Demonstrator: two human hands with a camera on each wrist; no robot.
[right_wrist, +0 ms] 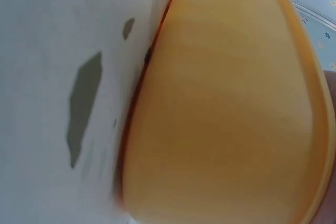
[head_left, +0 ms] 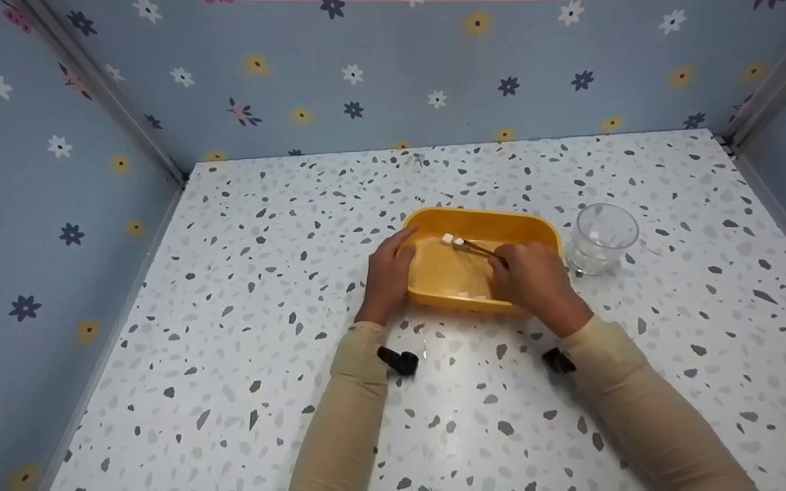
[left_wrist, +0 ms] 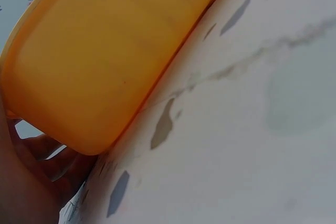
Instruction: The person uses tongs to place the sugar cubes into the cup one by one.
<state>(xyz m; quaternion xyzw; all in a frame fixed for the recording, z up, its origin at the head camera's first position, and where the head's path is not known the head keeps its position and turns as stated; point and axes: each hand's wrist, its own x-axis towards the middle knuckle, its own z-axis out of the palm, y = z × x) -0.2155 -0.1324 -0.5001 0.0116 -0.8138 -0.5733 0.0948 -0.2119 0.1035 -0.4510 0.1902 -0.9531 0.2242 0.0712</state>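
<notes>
A yellow plastic tub (head_left: 444,273) stands on the speckled table. At its left end my left hand (head_left: 387,276) grips the rim; in the left wrist view, fingers (left_wrist: 63,163) lie against the outside of the wall. My right hand (head_left: 535,278) reaches over the right part of the tub and holds metal tweezers (head_left: 480,249), which point left. At their tips is a small white cube (head_left: 459,241), with a second white cube (head_left: 447,239) just left of it. More white pieces (head_left: 463,295) lie by the near wall. The right wrist view shows mostly the tub's outer wall (right_wrist: 220,108).
A clear drinking glass (head_left: 604,239) stands right of the tub, close to its corner, with something small and white inside. Flowered blue panels (head_left: 420,75) border the table at the back and sides. Black straps with small devices (head_left: 400,361) are on both wrists.
</notes>
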